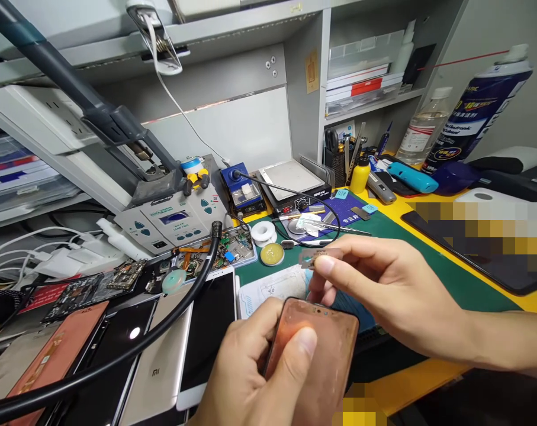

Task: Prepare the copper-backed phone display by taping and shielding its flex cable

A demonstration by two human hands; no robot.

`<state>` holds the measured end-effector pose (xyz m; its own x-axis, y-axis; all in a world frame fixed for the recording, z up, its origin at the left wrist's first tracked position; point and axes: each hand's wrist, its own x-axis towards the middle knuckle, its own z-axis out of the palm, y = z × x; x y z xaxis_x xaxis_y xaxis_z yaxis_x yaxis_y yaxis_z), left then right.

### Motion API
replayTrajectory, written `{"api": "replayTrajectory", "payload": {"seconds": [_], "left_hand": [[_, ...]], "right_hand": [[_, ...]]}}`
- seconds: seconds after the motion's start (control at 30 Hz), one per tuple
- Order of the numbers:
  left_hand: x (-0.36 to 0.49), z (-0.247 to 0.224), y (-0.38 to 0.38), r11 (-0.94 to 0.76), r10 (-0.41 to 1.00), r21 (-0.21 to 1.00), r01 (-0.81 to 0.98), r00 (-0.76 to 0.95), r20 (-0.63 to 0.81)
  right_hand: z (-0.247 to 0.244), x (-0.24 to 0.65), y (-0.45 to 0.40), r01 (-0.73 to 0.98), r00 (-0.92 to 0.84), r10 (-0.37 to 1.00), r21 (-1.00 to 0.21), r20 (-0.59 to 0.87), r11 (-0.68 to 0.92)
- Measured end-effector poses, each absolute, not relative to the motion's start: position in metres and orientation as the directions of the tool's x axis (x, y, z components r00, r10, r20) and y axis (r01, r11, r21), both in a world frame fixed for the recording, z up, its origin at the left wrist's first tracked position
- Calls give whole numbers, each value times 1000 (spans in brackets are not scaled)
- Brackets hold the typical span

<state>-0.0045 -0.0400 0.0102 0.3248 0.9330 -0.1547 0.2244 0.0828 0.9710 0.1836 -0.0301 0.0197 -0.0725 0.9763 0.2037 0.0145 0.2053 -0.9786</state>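
My left hand (246,378) is clamped around a copper-coloured phone (315,361), with the thumb pressing on its face and the fingers wrapping behind it. I am holding the phone tilted in the air, low in my view, above the edge of the yellow table (410,384). My right hand (383,290) is pinching a small metal stencil (321,258) between thumb and forefinger, and I am keeping it just above the top edge of the phone, not touching it.

Behind my hands, a green work mat (446,284) is covering much of the table. A spool of solder wire (263,234) and a round tin of flux (272,254) are sitting on it side by side, near a tray of circuit boards (215,248). Further back, a hot-air rework station (170,222) is standing beside a blue soldering station (241,189) and a flat heating plate (290,180). A thick black hose (117,361) is curving across the left of the table, lying over a white Xiaomi phone (155,373) and other opened phones. Toward the back right, a yellow bottle (360,174) is standing next to a black mesh pen holder (337,165) packed with tools, while a clear plastic bottle (423,127) and a large spray can (476,112) are standing further along.
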Motion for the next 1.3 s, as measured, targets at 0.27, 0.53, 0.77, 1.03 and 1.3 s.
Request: {"api": "replayTrajectory", "payload": {"seconds": [0.27, 0.53, 0.77, 1.03, 1.3], "left_hand": [[-7, 21, -17, 120, 976, 991, -65, 190, -106], [-4, 21, -15, 227, 956, 924, -307, 250, -152], [-10, 23, -10, 593, 736, 718, -364, 607, -300], [-12, 27, -3, 688, 677, 656, -312, 601, -425], [-21, 21, -1, 644, 702, 629, -435, 662, -261]], "right_hand": [[19, 189, -18, -276, -211, 977, -961, 38, -22], [14, 184, -17, -231, -334, 942, -967, -20, -103], [11, 180, -16, -223, -341, 938, -964, -60, -143], [5, 183, -12, -238, -360, 931, -960, -56, -149], [9, 185, -13, -343, -301, 952, -926, -49, -157]]}}
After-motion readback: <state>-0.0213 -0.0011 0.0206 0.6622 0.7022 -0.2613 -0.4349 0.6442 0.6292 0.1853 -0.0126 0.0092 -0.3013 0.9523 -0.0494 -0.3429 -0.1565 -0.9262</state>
